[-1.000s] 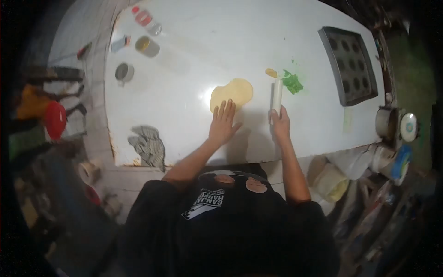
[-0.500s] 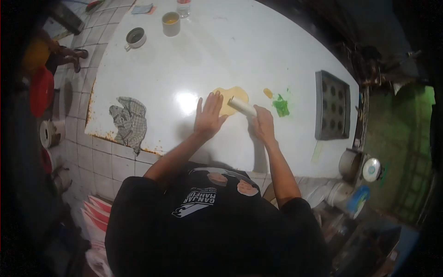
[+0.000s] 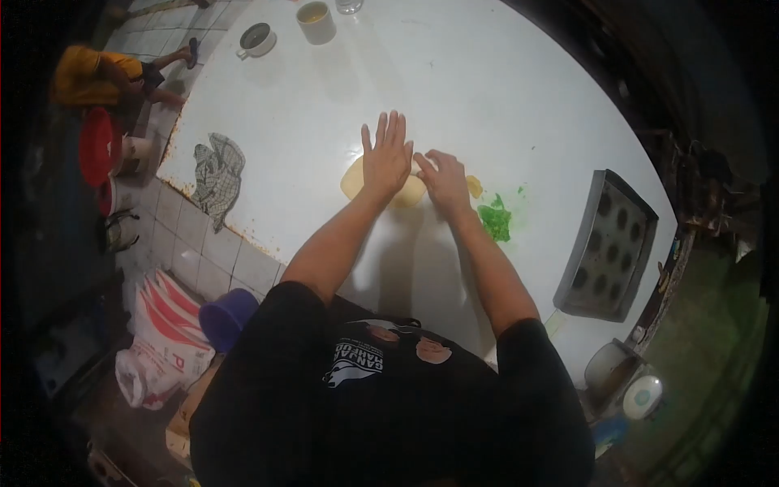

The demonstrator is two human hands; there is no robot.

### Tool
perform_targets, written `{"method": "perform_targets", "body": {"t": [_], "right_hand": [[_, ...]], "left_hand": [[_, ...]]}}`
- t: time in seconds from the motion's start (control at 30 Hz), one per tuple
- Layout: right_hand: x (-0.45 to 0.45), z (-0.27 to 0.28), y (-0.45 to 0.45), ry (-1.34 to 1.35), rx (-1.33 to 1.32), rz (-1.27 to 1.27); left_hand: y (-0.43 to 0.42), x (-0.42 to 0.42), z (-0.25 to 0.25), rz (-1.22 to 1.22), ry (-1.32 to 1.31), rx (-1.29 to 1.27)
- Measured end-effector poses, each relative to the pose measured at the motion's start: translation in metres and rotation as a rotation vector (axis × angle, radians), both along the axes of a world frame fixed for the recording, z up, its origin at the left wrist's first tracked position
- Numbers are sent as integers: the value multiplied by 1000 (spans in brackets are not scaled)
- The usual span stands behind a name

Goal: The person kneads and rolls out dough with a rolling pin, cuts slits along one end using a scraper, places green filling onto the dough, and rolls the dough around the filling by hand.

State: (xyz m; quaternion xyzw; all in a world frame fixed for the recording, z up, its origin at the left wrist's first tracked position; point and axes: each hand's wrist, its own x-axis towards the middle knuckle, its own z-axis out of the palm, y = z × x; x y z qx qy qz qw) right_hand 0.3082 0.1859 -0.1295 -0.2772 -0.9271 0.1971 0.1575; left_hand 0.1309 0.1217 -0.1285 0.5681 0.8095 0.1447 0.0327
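A flattened piece of pale yellow dough [image 3: 412,193] lies on the white table, partly covered by my hands. My left hand [image 3: 388,162] is over it, palm down with fingers stretched out. Beside it, my right hand [image 3: 445,183] has bent fingers around the end of a pale rolling pin [image 3: 417,169]. Only a small bit of the pin shows between the hands; the rest is hidden. Just right of my right hand sit a small yellow dough piece [image 3: 474,187] and a bright green patch [image 3: 495,219] that looks like paste or filling.
A metal tray with round hollows [image 3: 578,243] stands at the table's right side. A checked cloth [image 3: 217,174] lies at the left edge. A mug [image 3: 316,24] and a cup [image 3: 258,39] are at the back. Another person [image 3: 89,77] is beyond the left edge.
The view has shifted. My left hand has moved from the dough's left side to its middle, beside my right hand. The rolling pin, plainly visible before, is now mostly covered.
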Motion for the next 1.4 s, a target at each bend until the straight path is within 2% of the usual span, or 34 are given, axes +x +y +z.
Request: {"method": "perform_targets", "body": {"t": [0.1,0.33,0.4,0.47,0.5,0.57,0.6,0.63,0.67,0.73,0.77,0.8,0.87,1.0,1.17,1.4], "right_hand": [[-6,4,19,109,106,38],[-19,11,57,44,160,109],[-24,17,61,-68,115,110],[-26,20,62,-126,105,104],[-26,22,65,-186,26,107],[-33,16,75,-233,-37,118],[-35,2,72,-77,-74,-68],[-37,1,59,73,-125,-253],[-34,2,47,75,-140,-245],[-32,40,25,59,-42,-27],[-28,23,14,24,91,107],[-30,23,0,22,90,119],[-34,22,-32,-15,-34,154],[-45,14,-33,-92,115,99],[-70,8,-1,-131,195,148],[-98,25,24,-202,175,151]], "left_hand": [[28,-8,-2,41,-11,11],[73,-26,-5,71,70,32],[90,-37,1,58,85,89],[88,-42,11,-68,-85,193],[80,-43,12,-64,-81,198],[61,-53,16,77,-327,442],[40,-58,19,84,-319,438],[10,-60,20,224,-282,458],[-18,-61,22,360,-240,480],[-67,-49,26,348,-175,406],[-85,-43,28,336,-126,335],[-92,-34,31,348,-127,335],[-92,-7,36,188,-99,88],[-61,-16,-10,155,-14,247],[-9,-52,0,239,32,53],[37,-87,-12,292,88,95]]}}
